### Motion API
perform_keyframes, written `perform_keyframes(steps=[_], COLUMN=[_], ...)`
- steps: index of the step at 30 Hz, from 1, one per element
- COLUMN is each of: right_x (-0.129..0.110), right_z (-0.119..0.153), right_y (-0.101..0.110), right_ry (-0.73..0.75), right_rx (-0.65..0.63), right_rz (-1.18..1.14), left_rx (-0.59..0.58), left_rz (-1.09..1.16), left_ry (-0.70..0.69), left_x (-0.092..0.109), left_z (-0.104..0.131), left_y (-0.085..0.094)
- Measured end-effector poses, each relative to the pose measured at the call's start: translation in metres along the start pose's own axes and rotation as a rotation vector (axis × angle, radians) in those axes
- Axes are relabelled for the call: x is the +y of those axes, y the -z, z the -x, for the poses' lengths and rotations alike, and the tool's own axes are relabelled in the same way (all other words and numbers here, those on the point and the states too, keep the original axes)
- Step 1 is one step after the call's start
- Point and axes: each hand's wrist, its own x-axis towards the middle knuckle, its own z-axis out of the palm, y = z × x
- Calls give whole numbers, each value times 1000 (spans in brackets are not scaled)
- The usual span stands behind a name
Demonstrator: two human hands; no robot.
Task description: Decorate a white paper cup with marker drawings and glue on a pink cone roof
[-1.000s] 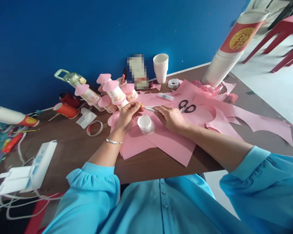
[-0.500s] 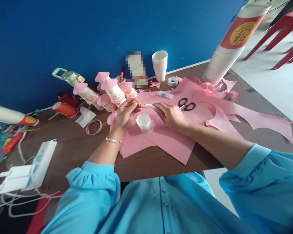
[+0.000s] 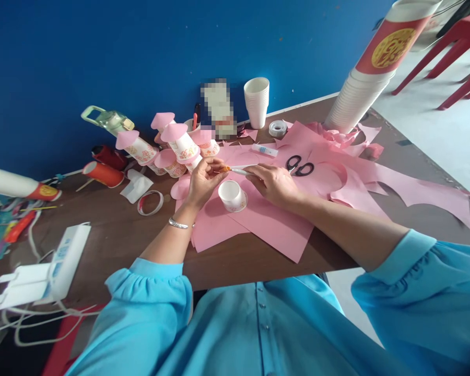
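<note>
My left hand (image 3: 204,180) pinches a small orange pen cap (image 3: 225,168) between thumb and fingers. In my right hand (image 3: 276,184) lies a white marker pen (image 3: 241,172), its tip pointing left at the cap; whether the tip is inside the cap I cannot tell. Just below both hands a white paper cup (image 3: 231,195) with a flowered band stands upright on pink paper (image 3: 274,235). Black-handled scissors (image 3: 300,166) and a glue stick (image 3: 265,150) rest on the paper beyond my right hand.
Decorated paper cups with pink cone tops (image 3: 176,132) stand behind my left hand. A tape ring (image 3: 150,203) and a power strip (image 3: 68,261) lie to the left. Stacked white cups (image 3: 257,102) and a tall cup stack (image 3: 360,94) stand at the back.
The orange cap and the marker's tip have come together; a gap showed between them before. My left hand has shifted slightly right. The cup stays in place.
</note>
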Motion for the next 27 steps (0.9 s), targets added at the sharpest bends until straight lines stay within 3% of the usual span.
perform_keyframes(steps=[5,12,17,23,27], right_x=[2,0,-3,-2,10], right_z=[0,1,1,-6,-14], right_y=[-1,2,-3,-9,-8], right_ry=[-6,40,99,29,106], right_rx=[-24,-68,-69,-162,-22], right_rz=[68,216,281,193,175], left_rx=[-23,-121,-181,-240,-183], left_rz=[-85,-361,-373,-406,-409], left_ry=[-45,-140,-165,-162,-255], left_x=[2,24,30,25,18], left_z=[4,10,11,6,-3], left_y=[1,6,3,3,12])
